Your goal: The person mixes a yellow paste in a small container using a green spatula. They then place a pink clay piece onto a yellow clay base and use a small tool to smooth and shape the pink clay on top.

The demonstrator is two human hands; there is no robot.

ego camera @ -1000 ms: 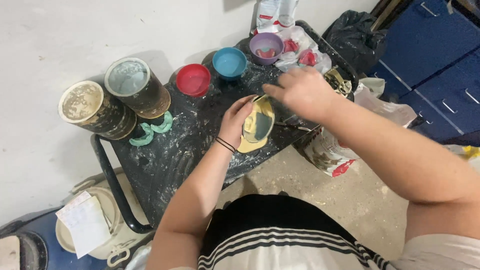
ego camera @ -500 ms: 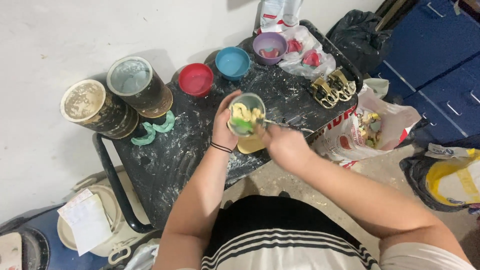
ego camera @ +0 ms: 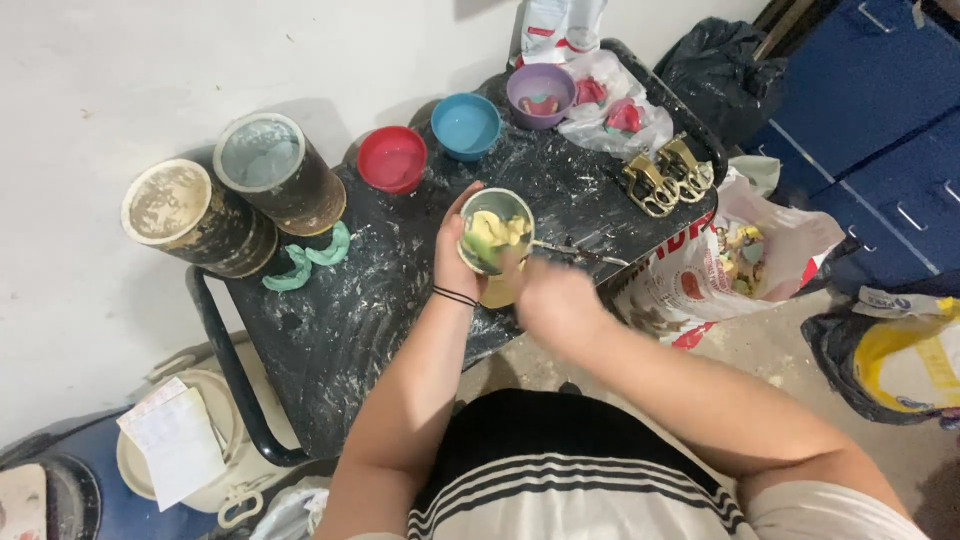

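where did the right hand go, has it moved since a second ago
Yes. The right hand pulled back from above the table toward the body, now beside the green bowl.

Our right hand [ego camera: 555, 300] is smeared with motion, so we cannot tell how its fingers sit or whether they grip anything. Our left hand [ego camera: 455, 255] wraps the far side of the small bowl [ego camera: 495, 232], and that wall is hidden behind the palm. A yellowish object [ego camera: 497, 292] under the bowl shows only a sliver. Beyond our hands, the white bag [ego camera: 560, 20] is cut off by the top edge. To the right of our right hand, the contents of the printed plastic bag [ego camera: 745, 255] are too small to name. At lower left, the blue container [ego camera: 60, 480] runs off the frame.
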